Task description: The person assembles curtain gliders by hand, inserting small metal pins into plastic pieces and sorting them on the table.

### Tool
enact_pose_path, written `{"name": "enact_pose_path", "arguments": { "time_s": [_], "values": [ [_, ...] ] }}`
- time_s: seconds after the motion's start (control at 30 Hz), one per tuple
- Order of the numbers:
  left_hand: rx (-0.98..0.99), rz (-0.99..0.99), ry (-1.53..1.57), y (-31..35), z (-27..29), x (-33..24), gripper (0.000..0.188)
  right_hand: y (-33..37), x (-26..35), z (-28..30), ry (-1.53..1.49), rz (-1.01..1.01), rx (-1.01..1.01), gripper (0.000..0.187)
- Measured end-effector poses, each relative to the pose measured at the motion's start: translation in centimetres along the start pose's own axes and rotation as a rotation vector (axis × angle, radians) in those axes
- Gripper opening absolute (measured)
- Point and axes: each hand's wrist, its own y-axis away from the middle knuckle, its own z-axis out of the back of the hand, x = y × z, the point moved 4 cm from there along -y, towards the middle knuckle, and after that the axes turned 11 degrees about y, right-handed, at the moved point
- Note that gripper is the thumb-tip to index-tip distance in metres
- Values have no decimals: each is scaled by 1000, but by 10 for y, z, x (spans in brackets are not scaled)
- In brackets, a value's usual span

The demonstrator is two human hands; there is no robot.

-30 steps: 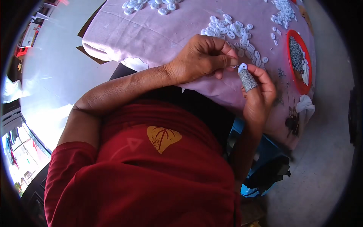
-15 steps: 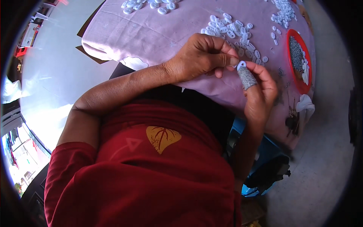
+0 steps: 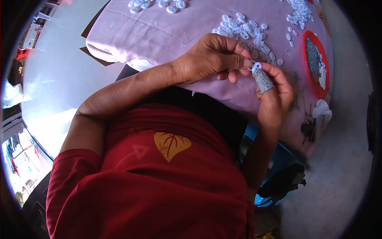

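Over the table's near edge, my two hands meet at a small white plastic piece [image 3: 258,65] with a round hole in it. My left hand [image 3: 221,59] pinches at its left side with thumb and forefinger; whatever else lies between those fingertips is too small to make out. The piece is gripped from the right by the thumb and forefinger of my right hand [image 3: 280,89]. A speckled grey finger sleeve [image 3: 263,81] covers that thumb. Just beyond my hands lies a heap of white oval plastic pieces [image 3: 247,28], each with holes.
A red basin [image 3: 308,65] holding small grey metal parts and white pieces sits at the right. Smaller white parts [image 3: 299,14] form a pile behind it. More oval pieces [image 3: 172,9] lie far left on the pink tablecloth [image 3: 159,38]. A white cloth [image 3: 321,110] hangs near the right edge.
The white piece and the sleeved right thumb have turned and shifted slightly right. The left fingertips have followed and stay against the piece.
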Motion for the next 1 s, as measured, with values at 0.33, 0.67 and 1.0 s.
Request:
{"name": "enact_pose_path", "arguments": {
  "time_s": [0.33,0.67,1.0],
  "values": [
    [-33,8,-5,3,-1,0,14,-3,4,-5,-7,23,2,23],
    [-53,-2,56,4,-1,-1,16,-5,-1,-8,-22,-20,14,24],
    [-73,122,180,4,0,0,15,5,9,-17,220,198,-77,38]
  ]
}}
